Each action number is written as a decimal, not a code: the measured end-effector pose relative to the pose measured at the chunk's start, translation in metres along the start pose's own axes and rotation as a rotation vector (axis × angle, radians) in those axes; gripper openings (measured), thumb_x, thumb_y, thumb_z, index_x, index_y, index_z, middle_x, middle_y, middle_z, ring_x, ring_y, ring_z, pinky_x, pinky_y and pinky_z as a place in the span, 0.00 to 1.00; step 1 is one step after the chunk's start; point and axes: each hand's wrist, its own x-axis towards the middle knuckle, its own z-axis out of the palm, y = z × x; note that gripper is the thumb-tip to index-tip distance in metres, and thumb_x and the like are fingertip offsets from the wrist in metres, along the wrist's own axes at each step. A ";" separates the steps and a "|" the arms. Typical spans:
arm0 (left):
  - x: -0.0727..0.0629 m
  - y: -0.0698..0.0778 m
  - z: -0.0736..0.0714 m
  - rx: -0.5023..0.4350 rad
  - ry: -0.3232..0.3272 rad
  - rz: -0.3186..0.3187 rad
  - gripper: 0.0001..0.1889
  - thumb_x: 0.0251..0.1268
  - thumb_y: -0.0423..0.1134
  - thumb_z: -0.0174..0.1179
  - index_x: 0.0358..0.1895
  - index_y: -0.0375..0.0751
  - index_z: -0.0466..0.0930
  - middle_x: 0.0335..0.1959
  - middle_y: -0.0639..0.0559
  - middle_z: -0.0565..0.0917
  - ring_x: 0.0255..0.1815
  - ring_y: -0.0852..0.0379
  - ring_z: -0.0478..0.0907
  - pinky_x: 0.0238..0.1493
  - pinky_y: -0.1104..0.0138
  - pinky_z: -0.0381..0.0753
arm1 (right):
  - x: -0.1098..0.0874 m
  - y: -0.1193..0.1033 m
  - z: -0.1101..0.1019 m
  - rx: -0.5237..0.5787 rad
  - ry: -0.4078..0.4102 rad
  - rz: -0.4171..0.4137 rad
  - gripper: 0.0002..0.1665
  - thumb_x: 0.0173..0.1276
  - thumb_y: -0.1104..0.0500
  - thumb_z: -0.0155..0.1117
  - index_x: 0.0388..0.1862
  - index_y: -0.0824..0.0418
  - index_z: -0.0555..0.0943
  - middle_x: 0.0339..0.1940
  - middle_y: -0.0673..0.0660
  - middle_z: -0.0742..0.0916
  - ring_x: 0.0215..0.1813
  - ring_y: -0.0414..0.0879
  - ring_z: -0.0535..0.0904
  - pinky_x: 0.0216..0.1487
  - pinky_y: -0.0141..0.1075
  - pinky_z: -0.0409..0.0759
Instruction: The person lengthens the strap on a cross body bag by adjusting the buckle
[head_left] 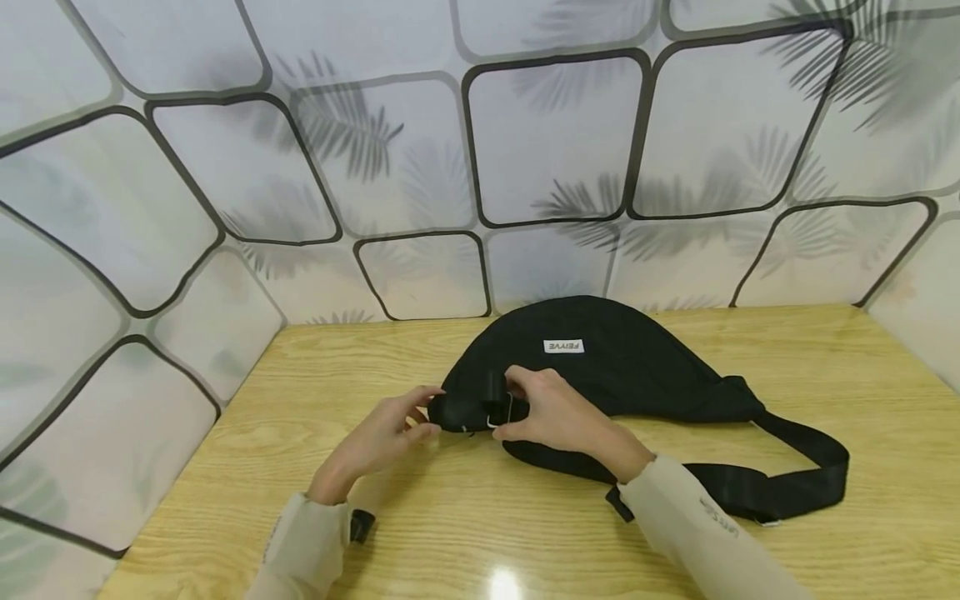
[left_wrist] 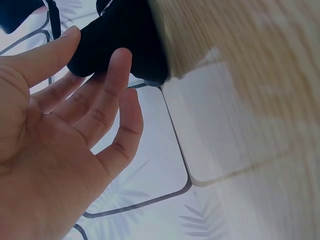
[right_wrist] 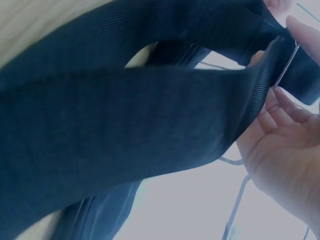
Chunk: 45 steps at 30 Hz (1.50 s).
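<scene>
A black crescent-shaped waist bag (head_left: 622,367) with a small white label (head_left: 563,346) lies on the table, its lettering upside down. My left hand (head_left: 386,437) holds the bag's narrow left end, thumb and fingers around its tip; in the left wrist view, the black end (left_wrist: 125,45) hides some fingertips. Just right of it, my right hand (head_left: 558,412) pinches a thin metal ring (head_left: 511,408) on the strap. A short strap piece (head_left: 495,392) stands up beside those fingertips. In the right wrist view, the wide webbing strap (right_wrist: 125,120) crosses in front and bends at the ring.
The bag's long strap (head_left: 806,492) loops out on the right side of the wooden table (head_left: 337,358). Patterned cloth (head_left: 555,142) rises behind and at the sides. Small black pieces sit beside the left sleeve (head_left: 307,542) and the right sleeve (head_left: 690,517).
</scene>
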 end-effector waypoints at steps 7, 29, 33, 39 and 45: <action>-0.002 -0.002 -0.001 -0.012 -0.006 -0.027 0.25 0.74 0.30 0.60 0.70 0.28 0.68 0.55 0.34 0.80 0.45 0.47 0.83 0.37 0.64 0.81 | -0.006 0.007 -0.003 0.002 -0.002 0.002 0.29 0.57 0.56 0.82 0.51 0.67 0.79 0.44 0.60 0.86 0.48 0.54 0.83 0.47 0.46 0.83; -0.001 -0.008 -0.003 0.005 -0.020 -0.038 0.23 0.74 0.28 0.59 0.69 0.27 0.68 0.56 0.30 0.79 0.45 0.46 0.84 0.38 0.63 0.81 | -0.026 0.029 -0.023 0.077 -0.008 -0.046 0.24 0.59 0.60 0.79 0.49 0.67 0.79 0.34 0.48 0.86 0.35 0.39 0.80 0.38 0.37 0.77; -0.002 -0.007 -0.004 0.014 -0.018 -0.062 0.23 0.74 0.28 0.59 0.69 0.27 0.68 0.56 0.31 0.80 0.46 0.45 0.83 0.38 0.63 0.81 | -0.028 0.031 -0.028 0.065 -0.014 -0.052 0.25 0.59 0.59 0.79 0.50 0.67 0.79 0.33 0.48 0.85 0.35 0.39 0.78 0.39 0.37 0.77; -0.002 -0.006 -0.004 0.023 -0.017 -0.071 0.23 0.75 0.29 0.58 0.70 0.28 0.68 0.57 0.31 0.79 0.47 0.44 0.83 0.40 0.60 0.81 | -0.032 0.035 -0.037 0.058 -0.025 -0.070 0.25 0.60 0.58 0.78 0.50 0.68 0.79 0.30 0.46 0.82 0.30 0.39 0.73 0.36 0.36 0.74; -0.003 -0.007 -0.005 0.032 -0.012 -0.092 0.23 0.75 0.29 0.58 0.69 0.29 0.69 0.56 0.31 0.80 0.48 0.44 0.83 0.42 0.58 0.82 | -0.041 0.044 -0.046 0.045 -0.016 -0.085 0.22 0.60 0.59 0.78 0.48 0.67 0.79 0.28 0.44 0.81 0.28 0.37 0.71 0.36 0.35 0.73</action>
